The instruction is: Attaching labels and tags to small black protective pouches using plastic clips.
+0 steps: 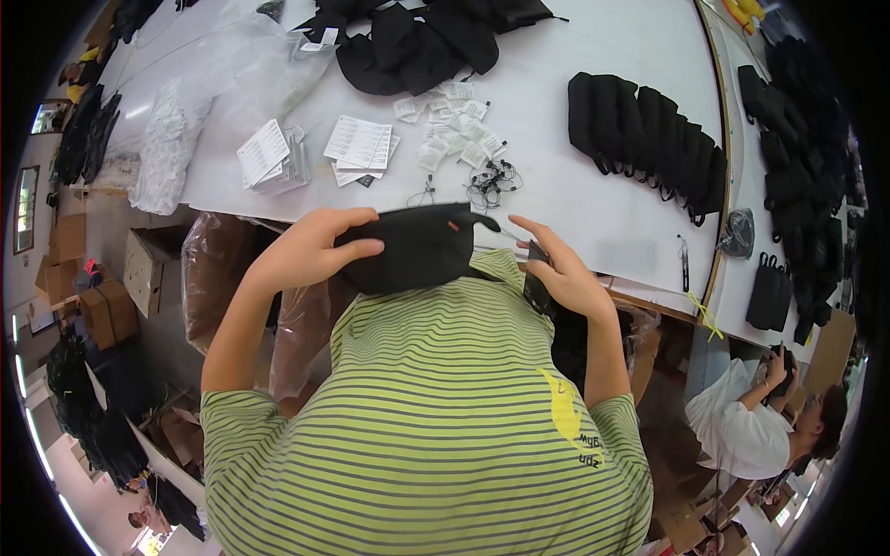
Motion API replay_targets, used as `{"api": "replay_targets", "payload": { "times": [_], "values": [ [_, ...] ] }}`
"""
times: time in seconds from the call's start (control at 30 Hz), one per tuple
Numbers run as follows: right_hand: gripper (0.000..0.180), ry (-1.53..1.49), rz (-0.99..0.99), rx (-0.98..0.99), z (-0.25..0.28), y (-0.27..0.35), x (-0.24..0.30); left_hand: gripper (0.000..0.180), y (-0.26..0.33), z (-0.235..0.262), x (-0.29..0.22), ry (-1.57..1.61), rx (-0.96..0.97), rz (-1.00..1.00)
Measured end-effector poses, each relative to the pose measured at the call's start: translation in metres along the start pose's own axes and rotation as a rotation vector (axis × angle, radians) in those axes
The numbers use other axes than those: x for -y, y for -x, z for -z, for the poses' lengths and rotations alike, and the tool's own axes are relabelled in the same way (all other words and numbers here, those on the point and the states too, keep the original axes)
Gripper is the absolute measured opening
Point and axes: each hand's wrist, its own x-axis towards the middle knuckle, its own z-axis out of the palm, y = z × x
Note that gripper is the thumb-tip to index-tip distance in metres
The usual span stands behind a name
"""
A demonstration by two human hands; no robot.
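Note:
In front of my chest is a small black fabric pouch (414, 248) with a small reddish mark and a short loop at its right end. My left hand (315, 246) grips its left end between thumb and fingers. Just right of the loop, my right hand (563, 269) has a small dark flat piece (537, 254) between thumb and fingers; its kind is hard to make out. A thin light strand runs between this hand and the pouch. Beyond the pouch lie a tangle of black tag strings (494, 183) and a heap of small white labels (454, 125).
On the white table (528, 111) lie stacked printed cards (360, 144), clear plastic bags (269, 60), a pile of black fabric pieces (417, 46) and a row of black pouches (644, 139). A co-worker (751, 408) handles a black item at right. Cardboard boxes (108, 310) stand at left.

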Motion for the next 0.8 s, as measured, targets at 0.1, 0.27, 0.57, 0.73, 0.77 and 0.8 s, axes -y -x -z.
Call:
{"api": "replay_targets", "payload": {
  "times": [0.1, 0.27, 0.57, 0.73, 0.77, 0.8],
  "values": [
    [0.052, 0.087, -0.029, -0.220, -0.010, -0.010, -0.009, 0.022, -0.017, -0.010, -0.001, -0.234, -0.202, -0.067],
    [0.048, 0.474, -0.046, -0.218, -0.012, 0.002, -0.026, 0.021, -0.040, -0.017, 0.003, -0.428, -0.297, -0.079],
    [0.055, -1.333, 0.368, -0.376, 0.033, 0.013, -0.035, 0.021, -0.069, -0.035, 0.009, -0.252, -0.126, -0.194],
    [0.060, -1.537, 0.658, -0.579, 0.045, -0.018, -0.029, 0.020, -0.069, -0.049, -0.022, -0.296, -0.008, -0.257],
    [0.048, -1.221, 0.535, -0.788, 0.050, -0.023, -0.048, 0.020, -0.069, -0.051, -0.026, -0.297, 0.027, -0.259],
    [0.038, -0.894, 0.404, -0.976, 0.052, -0.029, -0.057, 0.020, -0.068, -0.052, -0.031, -0.299, 0.031, -0.264]
  ]
}}
